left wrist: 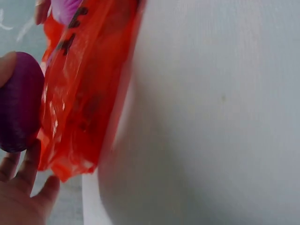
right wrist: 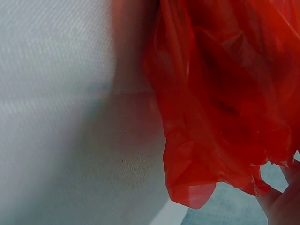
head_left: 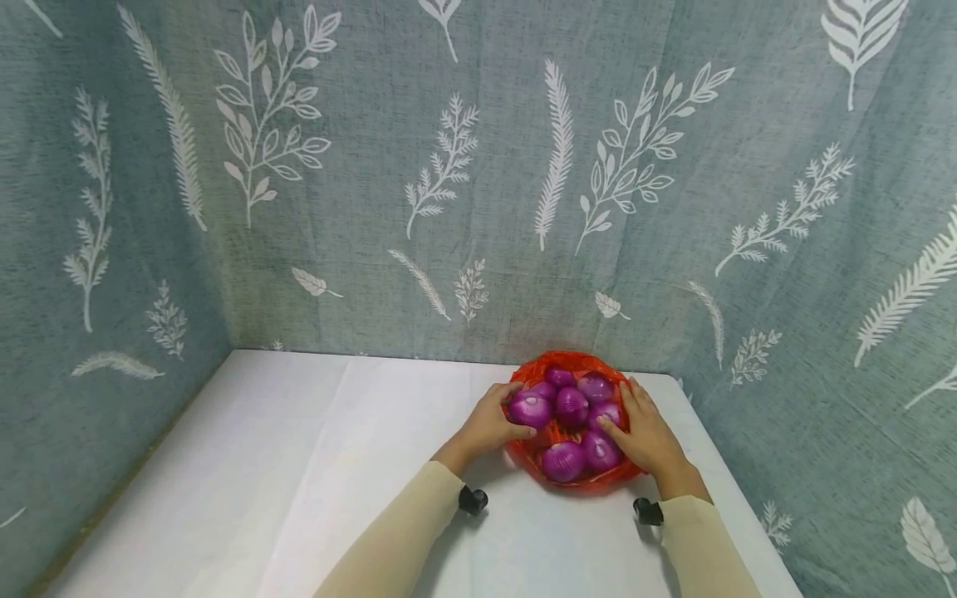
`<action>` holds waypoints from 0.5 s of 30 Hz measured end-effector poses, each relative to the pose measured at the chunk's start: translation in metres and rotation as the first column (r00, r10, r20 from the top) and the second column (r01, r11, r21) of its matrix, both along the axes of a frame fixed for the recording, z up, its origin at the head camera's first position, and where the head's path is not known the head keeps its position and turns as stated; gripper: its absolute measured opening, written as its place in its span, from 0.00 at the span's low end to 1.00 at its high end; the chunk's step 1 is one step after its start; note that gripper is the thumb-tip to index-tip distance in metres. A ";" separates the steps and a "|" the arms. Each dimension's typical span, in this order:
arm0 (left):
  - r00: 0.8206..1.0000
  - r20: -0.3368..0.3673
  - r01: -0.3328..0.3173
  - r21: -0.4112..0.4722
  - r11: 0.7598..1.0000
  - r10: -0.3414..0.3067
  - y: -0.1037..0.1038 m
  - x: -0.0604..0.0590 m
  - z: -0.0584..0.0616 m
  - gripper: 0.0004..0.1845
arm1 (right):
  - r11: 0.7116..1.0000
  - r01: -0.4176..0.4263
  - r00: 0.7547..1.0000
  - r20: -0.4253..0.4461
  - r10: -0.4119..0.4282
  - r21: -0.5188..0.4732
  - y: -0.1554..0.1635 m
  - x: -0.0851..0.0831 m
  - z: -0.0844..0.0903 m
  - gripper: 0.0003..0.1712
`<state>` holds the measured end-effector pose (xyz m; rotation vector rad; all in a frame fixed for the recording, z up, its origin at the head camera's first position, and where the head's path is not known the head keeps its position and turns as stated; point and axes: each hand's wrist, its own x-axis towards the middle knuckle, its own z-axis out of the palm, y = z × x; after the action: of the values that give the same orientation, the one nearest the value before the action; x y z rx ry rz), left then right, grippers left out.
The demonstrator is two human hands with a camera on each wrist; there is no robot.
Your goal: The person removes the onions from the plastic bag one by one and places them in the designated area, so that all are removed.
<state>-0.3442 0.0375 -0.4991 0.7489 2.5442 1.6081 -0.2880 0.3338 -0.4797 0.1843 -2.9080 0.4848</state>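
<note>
A red plastic bag (head_left: 591, 482) lies open on the white table (head_left: 299, 465), holding several purple onions (head_left: 571, 407). My left hand (head_left: 489, 425) reaches in from the bag's left side. Its thumb and fingers curl round the leftmost onion (head_left: 531, 409), which the left wrist view shows as a dark purple onion (left wrist: 18, 101) next to the bag's wall (left wrist: 84, 84). On the bag's right side, my right hand (head_left: 646, 432) grips the rim, thumb inside by the onions and fingers along the outside. In the right wrist view, only fingertips (right wrist: 281, 204) show under the crumpled red plastic (right wrist: 220, 108).
Grey-green curtains with white leaf prints (head_left: 463, 166) wall in the table at the back and on both sides. The bag sits near the back right corner. Bare white tabletop (head_left: 262, 432) stretches to the left and toward me.
</note>
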 end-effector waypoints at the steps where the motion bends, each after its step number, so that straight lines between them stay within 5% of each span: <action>1: 1.000 0.007 -0.003 0.009 1.000 0.003 -0.002 -0.001 0.000 0.45 | 1.000 -0.001 1.000 -0.004 0.001 0.001 0.000 0.000 0.000 0.56; 9: 0.997 0.070 -0.033 0.080 0.996 0.028 -0.020 -0.003 -0.003 0.49 | 0.991 -0.001 1.000 0.028 -0.003 0.133 0.002 0.000 0.000 0.56; 15: 0.997 0.046 -0.058 0.090 0.994 0.055 -0.036 -0.002 -0.004 0.43 | 0.982 -0.041 0.999 0.008 0.040 0.182 0.005 0.006 0.001 0.58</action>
<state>-0.3465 0.0014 -0.5035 0.6466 2.4985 1.7485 -0.2818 0.3390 -0.4784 0.2687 -2.9560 0.2240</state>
